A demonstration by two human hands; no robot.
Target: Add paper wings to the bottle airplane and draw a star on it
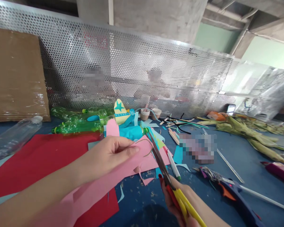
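My left hand (115, 151) pinches a long strip of pink paper (101, 179) between thumb and fingers. A dark curved outline is drawn near the paper's far end. In my right hand (180, 195) are scissors (165, 175) with yellow and red handles, their blades pointing up and away beside the outlined end. Whether the blades touch the paper I cannot tell. Beneath the pink strip lies a large red sheet (68, 142). A white marker (174, 165) with a green end rests just right of the blades.
Green plastic bottles (78, 126) and a clear bottle (16, 135) lie at the left. A blue glue gun (234, 192) with an orange trigger is at the right, near corn husks (246, 135). Paper cups (145, 114) stand before a perforated metal panel (132, 63); cardboard (16, 75) leans left.
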